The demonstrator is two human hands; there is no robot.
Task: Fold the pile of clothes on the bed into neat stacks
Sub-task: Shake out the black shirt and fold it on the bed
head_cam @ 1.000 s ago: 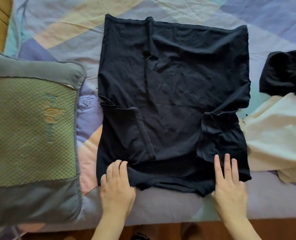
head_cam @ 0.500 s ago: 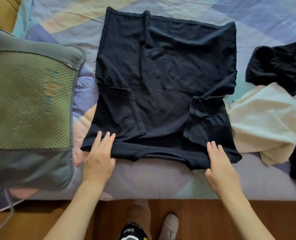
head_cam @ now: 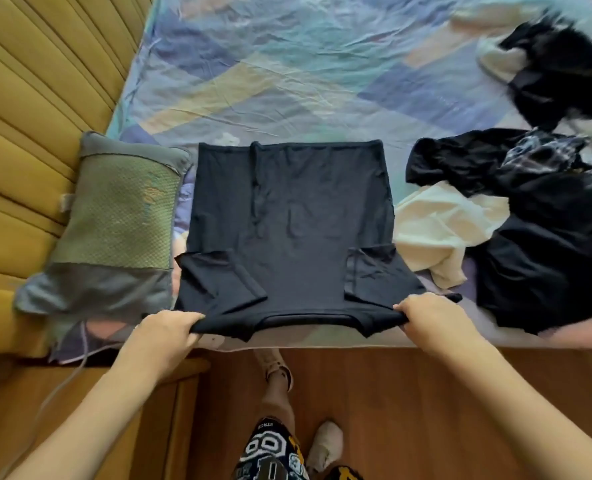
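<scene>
Padded headboard (head_cam: pixel 28 133) far left of the left hand, not in play. Pillow (head_cam: pixel 114 230) just up-left of the left hand, its near edge beside the shirt's left sleeve; probably parked there to keep the middle of the bed free as a folding surface.

Left hand (head_cam: pixel 164 332): fingers curled, gripping the shirt's near-left shoulder corner at the bed edge. Black T-shirt (head_cam: pixel 287 237) runs away from both hands, collar end nearest the person, hem at the far side, and lies flat on the bedsheet (head_cam: pixel 287 81). Both sleeves are already turned in over the body, so the outline is roughly a rectangle. Reason for the corner grip, as I read it: holding both shoulder corners keeps the near edge taut and straight, so it can be lifted and carried toward the hem for the cross fold.

Right hand (head_cam: pixel 429 315): same story, fingers curled round the near-right shoulder corner, mirror of the left. The cloth between the hands looks pulled tight.

Right of the right hand: unfolded pile (head_cam: pixel 547 237), dark garments with a cream garment (head_cam: pixel 439 233) at its left side, close beside the shirt's right edge. More dark clothes (head_cam: pixel 564 71) far up-right, blurred. No finished stack visible, so the task looks early.

Risk guess: the sleeves may slip out on lifting.
</scene>
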